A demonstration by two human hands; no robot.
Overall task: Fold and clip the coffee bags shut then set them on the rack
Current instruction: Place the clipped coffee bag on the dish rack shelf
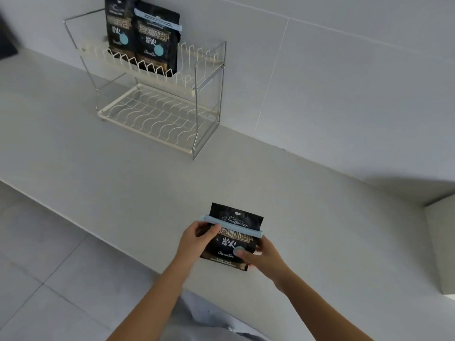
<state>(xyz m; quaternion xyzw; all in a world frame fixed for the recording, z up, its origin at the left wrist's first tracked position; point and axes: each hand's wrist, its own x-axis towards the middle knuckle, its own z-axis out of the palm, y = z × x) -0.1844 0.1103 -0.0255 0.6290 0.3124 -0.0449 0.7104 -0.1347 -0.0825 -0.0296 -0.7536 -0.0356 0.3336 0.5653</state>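
A black coffee bag (230,239) stands on the white counter near its front edge. A light blue clip (248,231) runs across the bag below its top. My left hand (197,239) grips the bag's left side at the clip's end, thumb on the front. My right hand (264,258) holds the bag's lower right side, thumb on the front. On the upper shelf of the two-tier wire rack (209,62) stand two more black coffee bags: one (157,43) with a blue clip (157,19) across its top, and one (118,23) to its left, partly cut off by the frame.
The rack stands against the white tiled wall at the back of the counter (98,148); its lower shelf (152,116) holds nothing. A raised white block (440,244) sits at the right edge. Tiled floor (37,279) shows at the lower left.
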